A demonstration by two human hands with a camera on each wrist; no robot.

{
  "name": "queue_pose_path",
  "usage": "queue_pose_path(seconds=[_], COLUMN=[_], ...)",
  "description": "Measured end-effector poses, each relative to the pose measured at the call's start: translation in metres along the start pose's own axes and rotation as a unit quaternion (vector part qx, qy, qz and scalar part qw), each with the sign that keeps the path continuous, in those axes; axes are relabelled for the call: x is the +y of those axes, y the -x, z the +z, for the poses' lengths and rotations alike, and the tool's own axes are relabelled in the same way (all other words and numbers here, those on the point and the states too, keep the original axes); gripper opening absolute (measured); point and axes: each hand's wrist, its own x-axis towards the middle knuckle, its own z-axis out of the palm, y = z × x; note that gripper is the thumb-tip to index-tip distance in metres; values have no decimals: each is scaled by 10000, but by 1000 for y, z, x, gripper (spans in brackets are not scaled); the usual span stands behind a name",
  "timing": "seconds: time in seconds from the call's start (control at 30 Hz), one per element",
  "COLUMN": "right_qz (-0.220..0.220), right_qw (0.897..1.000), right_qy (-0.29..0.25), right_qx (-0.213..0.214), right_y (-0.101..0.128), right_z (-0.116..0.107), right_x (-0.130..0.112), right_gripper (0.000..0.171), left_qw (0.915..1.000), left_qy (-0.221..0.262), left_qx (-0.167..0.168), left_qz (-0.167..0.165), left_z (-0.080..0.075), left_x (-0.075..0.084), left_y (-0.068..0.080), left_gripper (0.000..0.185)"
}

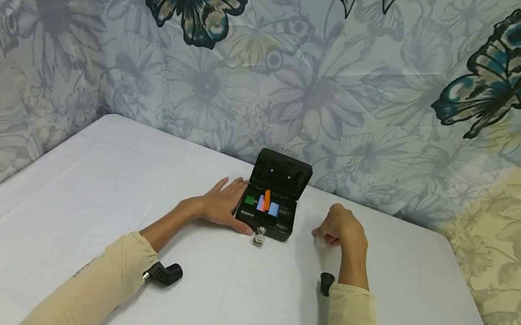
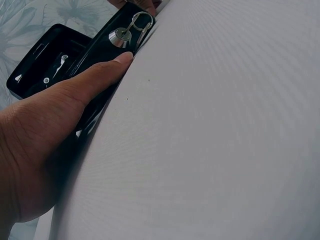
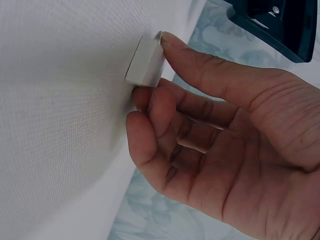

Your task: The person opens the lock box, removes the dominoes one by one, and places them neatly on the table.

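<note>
Black box (image 1: 267,209) stands lid-up mid-table, coloured blocks inside. Left hand (image 1: 223,207) lies flat against the box's left side, steadying. Right of the box, right hand (image 1: 341,230) pinches a white block (image 3: 145,62) on the tabletop; the judged next move is lifting it boxward.

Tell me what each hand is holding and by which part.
The right hand pinches a small white block by its edges. The left hand holds nothing, resting flat against the black box.
</note>
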Motion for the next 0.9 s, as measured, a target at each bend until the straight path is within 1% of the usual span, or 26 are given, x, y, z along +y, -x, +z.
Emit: queue_pose_path(seconds=[0.4,0.7,0.8,0.9], right_qz=[126,126,-43,-524], right_qw=[9999,9996,9997,9984], right_qy=[37,260,251,39], right_qx=[-28,-15,57,214], right_y=[-4,1,4,8], right_z=[-3,-5,-7,-9], right_x=[-5,-6,-7,-9], right_gripper=[21,25,28,29], left_qw=[10000,10000,9999,9999], left_qy=[78,57,9,23], left_qx=[12,-62,-108,-129], left_qz=[44,-32,-65,-83], left_z=[-5,-8,-7,-6], left_x=[2,6,5,4], left_y=[3,6,6,6], left_gripper=[123,124,125,126])
